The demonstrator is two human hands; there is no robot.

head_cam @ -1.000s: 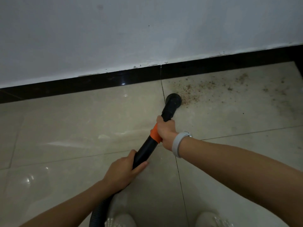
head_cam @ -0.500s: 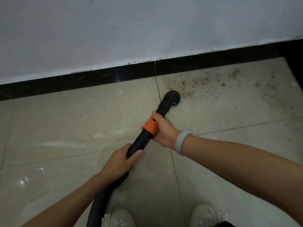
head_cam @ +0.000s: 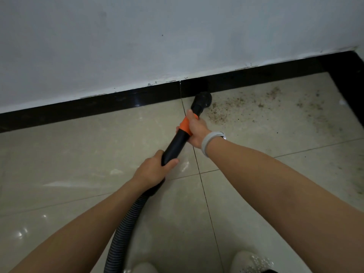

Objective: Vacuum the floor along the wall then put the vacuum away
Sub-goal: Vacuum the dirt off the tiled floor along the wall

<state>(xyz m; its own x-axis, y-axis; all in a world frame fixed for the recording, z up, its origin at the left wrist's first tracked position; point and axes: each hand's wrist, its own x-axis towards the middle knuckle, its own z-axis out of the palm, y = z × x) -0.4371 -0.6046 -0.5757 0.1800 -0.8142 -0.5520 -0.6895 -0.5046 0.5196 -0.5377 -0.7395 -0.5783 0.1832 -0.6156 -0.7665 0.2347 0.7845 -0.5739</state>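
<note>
Head view, read from left to right. The grey ribbed hose (head_cam: 126,219) rises from the bottom edge between your forearms and runs up into your left hand (head_cam: 152,171), whose fingers are curled round the lower end of the black vacuum wand (head_cam: 175,144); the thumb lies along the tube's upper side. The wand is a smooth, rigid black tube that slopes up and to the right, away from you and toward the wall (head_cam: 137,40). An orange collar (head_cam: 185,126) rings it part-way along, and your right hand (head_cam: 197,131) grips the tube at that collar, fingers wrapped under it, with a pale wristband (head_cam: 208,141) on the wrist just behind. Beyond the right hand the tube ends in a round black brush nozzle (head_cam: 202,100), which is set on the beige tiled floor (head_cam: 78,154) at the foot of the glossy black baseboard (head_cam: 98,107); whether the nozzle touches the baseboard cannot be told, as both are dark. A grout line (head_cam: 199,170) passes under the wand and meets the baseboard just left of the nozzle. Directly to the right of the nozzle lies a patch of brown debris (head_cam: 222,112), densest beside the brush and thinning into scattered specks toward the right-hand corner, where the baseboard turns. At the bottom edge the toes of two pale shoes (head_cam: 250,261) show on the tile, one on each side of the grout line. No containers are visible.
</note>
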